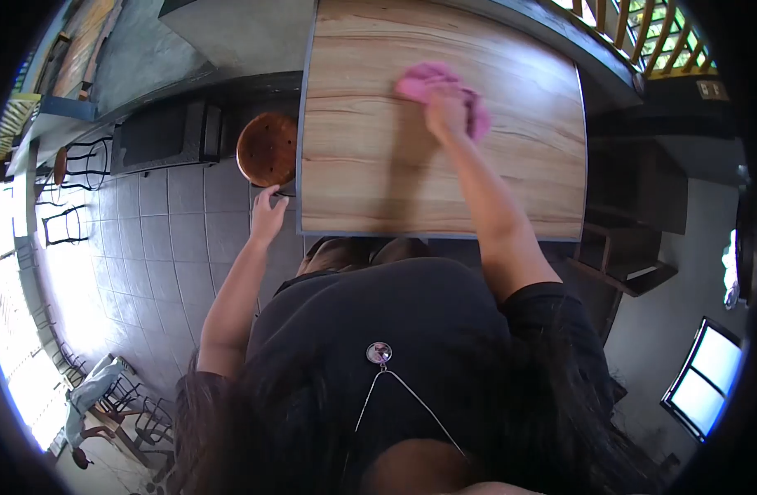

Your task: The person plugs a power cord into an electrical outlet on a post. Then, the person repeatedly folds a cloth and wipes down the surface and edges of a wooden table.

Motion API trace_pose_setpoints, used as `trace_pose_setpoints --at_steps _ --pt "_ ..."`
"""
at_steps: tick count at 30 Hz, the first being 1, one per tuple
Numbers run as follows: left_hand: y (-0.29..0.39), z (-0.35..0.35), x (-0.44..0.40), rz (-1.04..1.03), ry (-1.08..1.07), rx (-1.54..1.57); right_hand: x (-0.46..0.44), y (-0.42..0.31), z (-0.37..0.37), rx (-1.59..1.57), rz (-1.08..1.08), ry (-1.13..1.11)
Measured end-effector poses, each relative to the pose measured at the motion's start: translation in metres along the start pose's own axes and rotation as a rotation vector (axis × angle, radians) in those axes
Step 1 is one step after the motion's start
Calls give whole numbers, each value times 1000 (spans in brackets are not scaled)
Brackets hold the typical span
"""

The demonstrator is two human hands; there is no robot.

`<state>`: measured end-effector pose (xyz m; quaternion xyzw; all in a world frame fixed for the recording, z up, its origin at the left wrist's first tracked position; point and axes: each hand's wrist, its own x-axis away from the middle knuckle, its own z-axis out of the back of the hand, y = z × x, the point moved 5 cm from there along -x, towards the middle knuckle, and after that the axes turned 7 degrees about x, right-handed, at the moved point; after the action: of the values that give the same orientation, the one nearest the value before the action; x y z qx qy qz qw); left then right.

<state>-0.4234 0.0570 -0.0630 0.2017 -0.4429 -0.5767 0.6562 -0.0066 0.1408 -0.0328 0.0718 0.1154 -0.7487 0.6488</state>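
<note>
A crumpled pink cloth point(430, 80) lies on the light wood-grain table point(354, 165), under my right hand point(447, 113). That hand is pressed onto the cloth with its fingers bent into it; the fingertips are hidden in the folds. To the left of the table, my left hand point(268, 216) hangs in the air with nothing in it, thumb and fingers apart. Just beyond its fingertips stands a round brown stool point(267, 150) with small holes in its seat. Whether the fingers touch the stool's rim I cannot tell.
Grey tiles point(193, 223) cover the floor to the left. A dark bench-like cabinet point(164, 136) stands past the stool, with metal-framed chairs point(69, 223) farther left. A dark wooden piece of furniture point(626, 256) is close to the table's right side. A yellow railing point(642, 33) runs at the back right.
</note>
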Motion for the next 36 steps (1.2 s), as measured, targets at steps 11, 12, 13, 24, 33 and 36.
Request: trace_pose_setpoints --at_steps 11,12,13,24,33,36 --pt "47 -78 36 -372 47 -42 208 -84 62 -376 581 -299" --pt "39 -84 39 -384 17 -71 213 -49 67 -304 523 -244" --pt "40 -86 44 -388 18 -71 215 -7 78 -286 459 -123" --pt "35 -101 103 -247 -2 91 244 151 87 -79 -150 -19" --pt "132 -129 197 -155 -402 595 255 -100 129 -1168 -121 -749" --pt "123 -120 196 -206 -349 744 263 -136 150 -1874 -293 -788"
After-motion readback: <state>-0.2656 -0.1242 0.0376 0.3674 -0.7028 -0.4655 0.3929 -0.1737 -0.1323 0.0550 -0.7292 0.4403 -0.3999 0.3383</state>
